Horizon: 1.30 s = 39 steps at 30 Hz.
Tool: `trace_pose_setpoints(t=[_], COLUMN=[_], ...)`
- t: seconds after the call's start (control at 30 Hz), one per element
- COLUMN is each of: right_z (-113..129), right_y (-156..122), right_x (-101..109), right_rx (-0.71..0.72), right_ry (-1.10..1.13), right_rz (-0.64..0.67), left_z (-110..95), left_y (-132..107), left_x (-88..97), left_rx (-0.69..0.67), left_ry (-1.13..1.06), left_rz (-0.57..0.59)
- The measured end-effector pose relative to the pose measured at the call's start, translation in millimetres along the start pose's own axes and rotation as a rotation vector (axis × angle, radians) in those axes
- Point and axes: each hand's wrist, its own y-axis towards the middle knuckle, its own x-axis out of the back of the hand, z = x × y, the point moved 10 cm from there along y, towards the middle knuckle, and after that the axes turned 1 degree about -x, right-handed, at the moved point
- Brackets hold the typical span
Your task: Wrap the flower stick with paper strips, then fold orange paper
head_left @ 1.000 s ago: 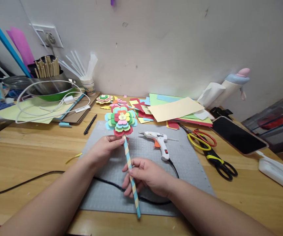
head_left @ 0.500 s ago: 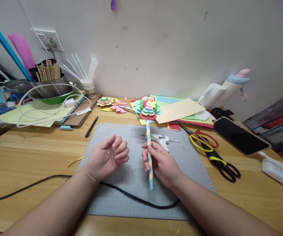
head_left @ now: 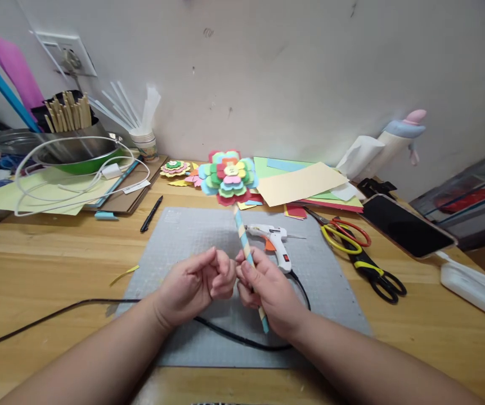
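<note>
A layered paper flower (head_left: 230,175) in red, green, blue and yellow tops a blue-and-cream striped stem (head_left: 242,233). My right hand (head_left: 265,284) is closed round the lower part of that stem, whose end sticks out below. The flower leans to the left. Beside it, my left hand (head_left: 204,281) is palm up with fingers curled in and nothing visible in them; its fingertips are close to my right hand's fingers. A white glue gun (head_left: 274,239) with an orange trigger lies behind my right hand on the grey cutting mat (head_left: 327,292).
Scissors with yellow and red handles (head_left: 344,233) and black scissors (head_left: 380,275) lie right of the mat, near a phone (head_left: 407,225). Coloured paper (head_left: 305,183) and another paper flower (head_left: 175,167) are at the back. A black pen (head_left: 152,214) and black cable (head_left: 69,306) lie left.
The flower has tilted to the left in my right hand. My left hand has moved right, close to my right hand. The view has shifted slightly, and more of the glue gun shows.
</note>
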Motion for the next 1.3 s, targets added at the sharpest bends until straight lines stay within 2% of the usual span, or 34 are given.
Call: trace_pose_setpoints(t=[0.07, 0.17, 0.4, 0.6, 0.77, 0.83, 0.9, 1.0, 1.1, 1.17, 1.3], right_z=[6.2, 9.4, 11.5, 8.7, 7.8, 8.2, 7.9, 2.8, -10.0, -16.8, -14.9], right_y=[-0.9, -2.3, -2.2, 0.7, 1.4, 2.1, 2.6, 2.7, 1.9, 0.7, 0.0], right_x=[6.1, 13.8, 28.1, 36.2, 36.1, 34.2, 32.6, 29.6, 23.5, 21.2, 15.3], right_rx=[0.043, 0.033, -0.018, -0.039, -0.054, -0.054, -0.06, -0.097, -0.18, -0.219, -0.188], right_ry=[0.003, 0.008, -0.026, -0.056, 0.016, 0.04, 0.031, -0.012, -0.03, -0.039, -0.059], right_rz=[-0.052, -0.127, -0.267, -0.302, -0.275, -0.25, -0.233, -0.215, -0.171, -0.159, -0.116], left_z=[-4.8, -9.9, -19.6, -29.2, -26.9, -24.8, -27.6, -36.9, -41.0, -39.6, -34.6], left_y=[1.0, 1.2, -1.7, -5.7, -10.5, -11.6, -11.8, -12.1, -13.2, -11.7, -9.9], left_x=[9.9, 18.8, 23.9, 14.3, -6.7, -9.2, -3.9, 19.2, 37.8, 39.9, 39.4], left_rx=[-0.061, -0.113, -0.195, -0.271, -0.331, -0.333, -0.336, -0.327, -0.289, -0.262, -0.272], left_ry=[0.077, 0.201, 0.585, 0.924, 1.236, 1.236, 1.118, 0.87, 0.804, 0.822, 0.74], left_rz=[-0.08, -0.149, -0.165, -0.188, -0.077, -0.046, -0.083, -0.279, -0.465, -0.498, -0.494])
